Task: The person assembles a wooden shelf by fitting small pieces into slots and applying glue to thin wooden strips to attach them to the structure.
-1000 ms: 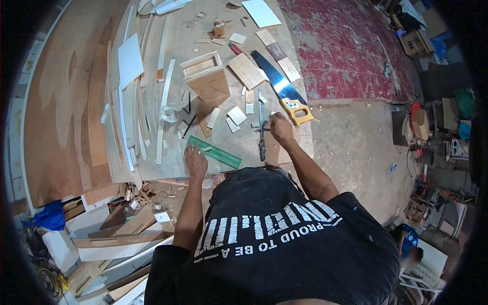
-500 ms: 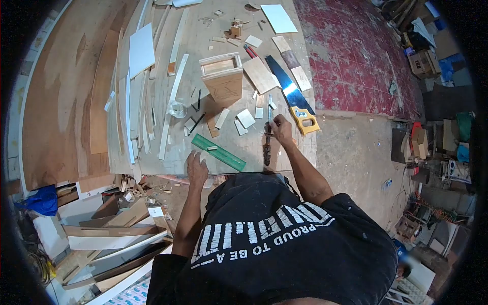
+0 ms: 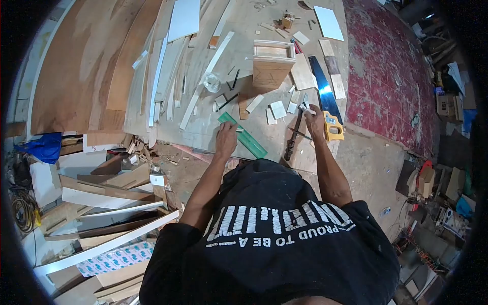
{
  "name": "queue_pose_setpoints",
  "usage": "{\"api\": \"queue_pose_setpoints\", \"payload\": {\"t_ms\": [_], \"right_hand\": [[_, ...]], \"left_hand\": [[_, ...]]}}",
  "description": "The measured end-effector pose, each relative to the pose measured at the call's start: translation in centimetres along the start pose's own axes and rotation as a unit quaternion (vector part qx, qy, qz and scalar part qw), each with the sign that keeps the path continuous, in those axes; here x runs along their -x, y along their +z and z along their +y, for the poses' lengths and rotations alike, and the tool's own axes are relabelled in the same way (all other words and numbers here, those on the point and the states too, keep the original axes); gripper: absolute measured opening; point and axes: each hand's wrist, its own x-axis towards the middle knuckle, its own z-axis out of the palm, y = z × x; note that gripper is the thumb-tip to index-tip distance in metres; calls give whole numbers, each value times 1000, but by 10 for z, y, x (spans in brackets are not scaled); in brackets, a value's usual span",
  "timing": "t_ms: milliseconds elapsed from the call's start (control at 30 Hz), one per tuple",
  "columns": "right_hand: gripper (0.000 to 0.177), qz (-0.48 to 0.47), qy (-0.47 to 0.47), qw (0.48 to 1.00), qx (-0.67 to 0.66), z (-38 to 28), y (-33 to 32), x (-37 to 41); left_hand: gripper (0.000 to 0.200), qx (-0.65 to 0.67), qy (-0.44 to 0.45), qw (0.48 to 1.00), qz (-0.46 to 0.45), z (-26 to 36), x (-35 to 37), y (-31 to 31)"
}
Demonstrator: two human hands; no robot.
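Observation:
My left hand [image 3: 226, 139] is over the green ruler [image 3: 251, 144], its fingers closed at a small wood piece [image 3: 239, 130] on it. Beyond the dark clamp-like tool [image 3: 290, 144], my right hand [image 3: 315, 121] pinches a small whitish block [image 3: 307, 108] near the tool's upper end. A thin dark stick [image 3: 300, 133] crosses that tool. Just right of my right hand lies a handsaw [image 3: 333, 127] with a yellow handle. Small pale blocks [image 3: 278, 109] and a brown strip [image 3: 243, 104] lie between my hands, beyond the ruler.
An open-topped wooden box [image 3: 273, 74] stands farther back on the worktable [image 3: 195, 140]. Beside a clear plastic cup [image 3: 212, 82] are two dark pencil-like sticks. Long strips and a white panel [image 3: 184, 20] lie at the left. Wood offcuts [image 3: 109, 190] are piled below the table's left side.
The view has shifted, so the table appears farther right. My left hand has moved onto the ruler at the small piece. My right hand has moved from the dark tool to the whitish block.

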Motion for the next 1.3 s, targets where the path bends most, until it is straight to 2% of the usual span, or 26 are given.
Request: {"api": "queue_pose_setpoints", "payload": {"t_ms": [67,100,133,167,200,233,267,300,333,367,433,467,533,600,667,733,833,1000,1067,1100,1133,1200,1233,1267,1300], "right_hand": [[43,-24,-33,999,34,-11,-9,16],[41,-21,-42,999,14,-11,-13,21],[40,-26,14,999,-35,-20,-19,31],[40,-33,29,997,-64,-29,-25,38],[39,-40,44,994,-93,-35,-29,45],[39,-37,43,994,-93,-43,-33,52],[38,-50,75,991,-104,-52,-36,60],[38,-64,107,986,-115,-62,-36,66],[34,-84,93,986,-114,-68,-36,72],[33,-105,71,984,-125,-74,-36,76],[28,-149,34,980,-127,-103,-32,81],[31,-166,-8,977,-134,-112,-26,80],[39,-186,-48,972,-138,-165,-19,82],[46,-193,-139,962,-133,-218,-18,84],[51,-193,-242,949,-66,-256,-18,83],[51,-197,-289,937,-23,-277,-17,79],[48,-195,-312,929,-27,-279,-13,66],[42,-187,-327,926,-28,-298,-20,45],[42,-162,-315,935,15,-304,-20,21],[41,-148,-331,932,17,-313,-19,8],[40,-135,-348,928,19,-322,-17,-5],[40,-140,-381,914,15,-324,-4,-38],[39,-143,-411,900,8,-327,2,-49],[39,-146,-416,898,10,-329,6,-56],[38,-166,-406,897,50,-334,9,-61]], "left_hand": [[33,1,0,1000,-12,-12,-7,19],[33,28,-9,999,22,-19,-9,29],[33,54,-18,997,56,-18,-16,30],[33,57,-14,997,58,-18,-24,31],[33,279,-147,949,-16,-12,-33,20],[34,478,-270,831,-90,-4,-39,8],[34,479,-267,832,-90,5,-41,-4],[35,582,-254,768,-78,17,-42,-19],[36,677,-236,694,-65,25,-44,-30],[36,678,-230,695,-65,32,-46,-39],[34,734,-203,644,-75,45,-50,-52],[34,734,-198,645,-78,53,-52,-59],[33,765,-184,611,-86,70,-55,-70],[26,767,-160,614,-92,80,-58,-71],[20,765,-197,607,-86,100,-58,-84],[17,761,-190,613,-91,121,-60,-105],[15,791,-193,574,-86,127,-63,-112],[18,789,-171,586,-70,133,-79,-124],[22,750,-136,646,-36,130,-92,-126],[24,704,-148,695,-13,117,-104,-115],[24,707,-146,692,-10,110,-114,-116],[25,550,-87,828,72,99,-132,-117],[27,535,-40,837,111,96,-140,-116],[27,537,-39,834,116,92,-146,-116],[27,483,-28,866,130,91,-149,-120]]}}
